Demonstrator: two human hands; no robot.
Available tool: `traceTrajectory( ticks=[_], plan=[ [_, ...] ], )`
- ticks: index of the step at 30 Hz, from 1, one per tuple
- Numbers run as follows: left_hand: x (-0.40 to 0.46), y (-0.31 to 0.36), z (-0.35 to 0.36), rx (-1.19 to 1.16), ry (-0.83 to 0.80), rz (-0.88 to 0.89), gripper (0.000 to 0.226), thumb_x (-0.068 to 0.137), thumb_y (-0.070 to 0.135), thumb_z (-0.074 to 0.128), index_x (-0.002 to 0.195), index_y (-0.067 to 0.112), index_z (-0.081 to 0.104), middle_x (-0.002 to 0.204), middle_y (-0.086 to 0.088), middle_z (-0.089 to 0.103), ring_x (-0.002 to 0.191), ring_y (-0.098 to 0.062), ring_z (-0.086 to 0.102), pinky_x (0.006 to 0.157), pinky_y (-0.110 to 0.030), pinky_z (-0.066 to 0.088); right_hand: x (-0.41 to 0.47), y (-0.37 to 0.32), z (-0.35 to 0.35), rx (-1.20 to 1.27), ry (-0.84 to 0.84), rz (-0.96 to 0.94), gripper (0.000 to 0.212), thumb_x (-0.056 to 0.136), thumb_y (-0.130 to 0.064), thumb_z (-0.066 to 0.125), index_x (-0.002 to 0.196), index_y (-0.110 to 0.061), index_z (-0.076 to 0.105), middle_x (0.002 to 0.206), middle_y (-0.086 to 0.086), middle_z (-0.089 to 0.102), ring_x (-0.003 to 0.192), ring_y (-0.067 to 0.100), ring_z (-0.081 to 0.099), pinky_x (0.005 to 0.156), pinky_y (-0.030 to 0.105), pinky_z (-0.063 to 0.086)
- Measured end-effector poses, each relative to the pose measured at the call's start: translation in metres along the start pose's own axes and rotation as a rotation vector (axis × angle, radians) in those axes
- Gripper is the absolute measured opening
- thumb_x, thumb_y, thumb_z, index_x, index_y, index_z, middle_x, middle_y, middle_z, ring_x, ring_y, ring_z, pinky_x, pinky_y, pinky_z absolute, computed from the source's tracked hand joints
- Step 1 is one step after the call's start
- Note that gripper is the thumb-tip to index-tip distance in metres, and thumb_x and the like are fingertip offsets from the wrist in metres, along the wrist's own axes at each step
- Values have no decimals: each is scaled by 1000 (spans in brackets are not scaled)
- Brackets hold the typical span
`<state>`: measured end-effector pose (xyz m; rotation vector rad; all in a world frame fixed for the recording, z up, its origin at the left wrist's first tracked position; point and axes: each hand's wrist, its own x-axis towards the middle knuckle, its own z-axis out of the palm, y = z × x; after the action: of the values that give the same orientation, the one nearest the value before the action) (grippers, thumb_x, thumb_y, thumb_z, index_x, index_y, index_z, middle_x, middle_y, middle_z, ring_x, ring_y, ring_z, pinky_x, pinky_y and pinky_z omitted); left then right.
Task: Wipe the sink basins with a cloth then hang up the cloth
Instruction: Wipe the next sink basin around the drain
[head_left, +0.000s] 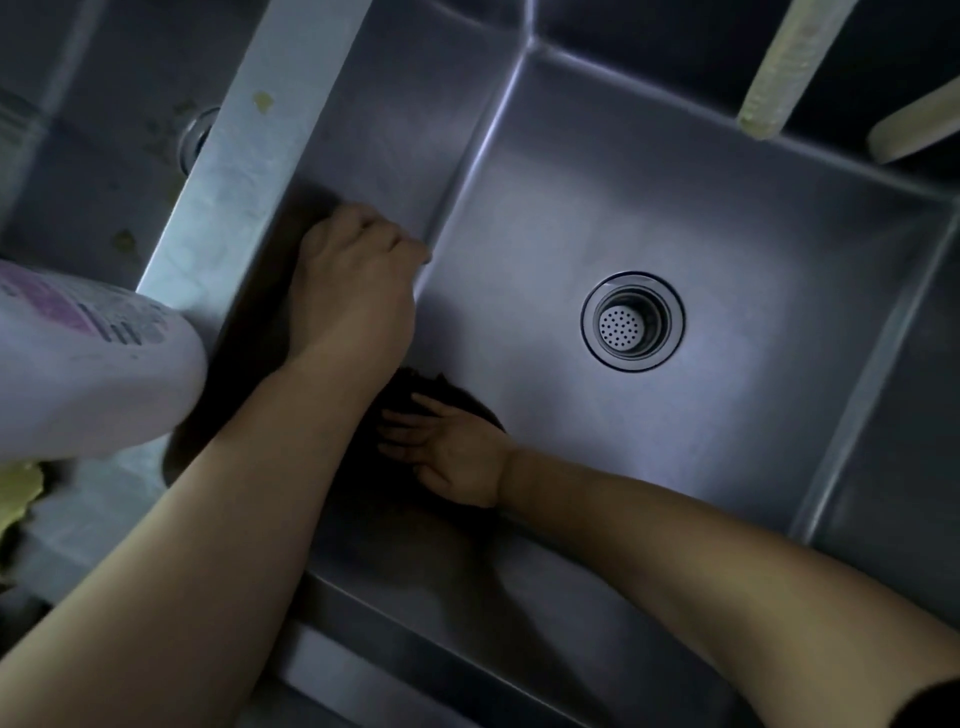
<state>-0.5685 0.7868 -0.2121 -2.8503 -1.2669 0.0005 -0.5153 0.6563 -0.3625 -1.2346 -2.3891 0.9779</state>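
The steel sink has two basins, and both hands are in the right basin (727, 218). A dark cloth (415, 382) lies on that basin's floor near the front left corner, mostly in shadow. My right hand (452, 452) lies flat on the cloth with straight fingers pressing down. My left hand (353, 280) is higher, against the basin's left wall just below the divider (249, 156). Its fingers are curled and I see nothing in them. The left forearm hides part of the cloth.
A round drain strainer (631, 322) sits mid-floor of the right basin. A white bottle (78, 353) looms at the left, over the divider's near end. The left basin (78, 171) holds yellowish scraps. Two pale handles (789, 67) cross the top right corner.
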Motion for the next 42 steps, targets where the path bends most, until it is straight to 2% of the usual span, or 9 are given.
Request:
traceTrajectory(
  ticks=[11,14,21,24,28,31,34,37,42],
  plan=[
    [-3,2,4,47,-19,0,18,74,2,55,85,-1,69,89,-21,65,107,-38,51,88,-42,30,-191,-3,-13,-81,-122,81,46,92,-18,50,138,-11,47,146,9,41,138,30,31,113,57,19],
    [-4,2,6,20,6,4,21,74,5,53,85,2,70,89,-20,66,110,-37,50,90,-40,27,-210,0,-16,-190,-240,116,52,98,-36,19,142,-16,41,149,6,36,141,26,27,117,46,12],
    [-8,19,14,-99,-50,50,33,73,12,47,97,9,70,103,-13,68,109,-36,50,89,-42,31,-169,7,-23,-388,-236,204,56,94,-46,37,145,-23,36,152,4,32,142,26,23,114,55,15],
    [-14,33,13,-159,-85,141,39,69,6,49,102,7,69,109,-12,68,106,-39,54,88,-43,34,-159,3,-37,-357,-286,248,60,96,-45,42,148,-23,25,157,4,15,146,25,8,116,51,-3],
    [-21,66,19,-143,-272,471,38,71,5,44,101,8,68,97,-13,69,88,-36,61,77,-42,49,-182,-14,-92,-261,-217,578,51,94,-29,44,143,-21,37,157,5,20,140,27,27,113,37,18],
    [-30,106,38,-74,-612,857,29,87,20,41,110,21,59,108,-2,61,101,-26,55,82,-33,43,-221,-31,-139,-219,-146,839,39,95,-29,40,132,-20,48,135,3,52,115,27,51,97,34,37],
    [-35,139,67,37,-577,1380,33,96,16,34,124,19,51,129,-3,53,118,-25,48,93,-36,41,-265,-52,-173,-283,-165,949,41,98,-33,35,136,-22,44,129,1,55,113,24,51,97,32,37],
    [-31,147,101,212,-668,1596,51,100,25,30,149,16,18,159,-5,10,145,-24,12,117,-37,9,-290,-69,-192,-439,-210,926,44,96,-35,27,133,-25,47,123,-2,59,110,23,54,99,34,38],
    [-33,135,126,286,-663,1728,58,101,42,21,149,29,-9,154,-1,-20,140,-24,-24,103,-36,-32,-317,-70,-211,-540,-205,915,36,88,-24,44,115,-12,65,97,10,71,89,32,63,100,44,43]
  ],
)
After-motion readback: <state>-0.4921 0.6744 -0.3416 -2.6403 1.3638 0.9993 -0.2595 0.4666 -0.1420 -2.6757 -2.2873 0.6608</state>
